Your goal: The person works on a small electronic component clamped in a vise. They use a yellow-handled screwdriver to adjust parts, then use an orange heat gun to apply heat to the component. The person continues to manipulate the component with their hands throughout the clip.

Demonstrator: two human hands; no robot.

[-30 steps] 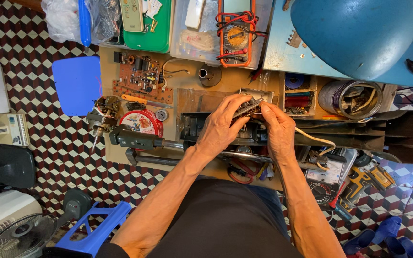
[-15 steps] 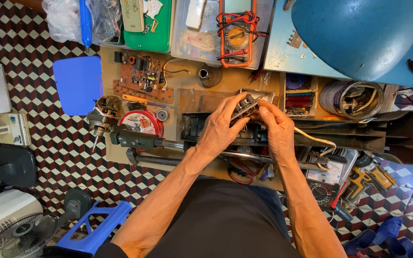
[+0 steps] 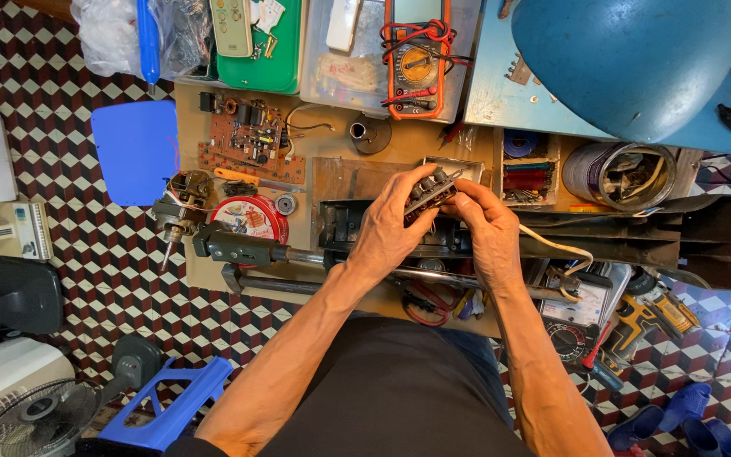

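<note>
Both hands work over the centre of the wooden bench (image 3: 332, 165), viewed from above. L hand (image 3: 391, 224) and R hand (image 3: 488, 228) jointly grip a small dark switch block (image 3: 430, 189) with a row of buttons, held tilted just above a black housing (image 3: 365, 227) on the bench. L fingers wrap the block from the left end; R fingers pinch it from the right/underside. A white cable (image 3: 556, 247) runs from under the R hand toward the right.

Surroundings:
- Brown circuit board (image 3: 251, 140), upper left of bench, flat.
- Round red tin (image 3: 251, 218), left of L hand, beside a small motor assy (image 3: 181, 199).
- Metal rod w/ clamp (image 3: 251, 250), along the near bench edge, passing under both wrists.
- Orange multimeter (image 3: 416, 59) w/ red leads, in a clear bin behind the bench.
- Green tray (image 3: 285, 55) holding a remote, left of the bin.
- Blue dome cover (image 3: 636, 63), top right.
- Blue plastic stool (image 3: 171, 406) and a fan (image 3: 35, 415) on the tiled floor, lower left.
</note>
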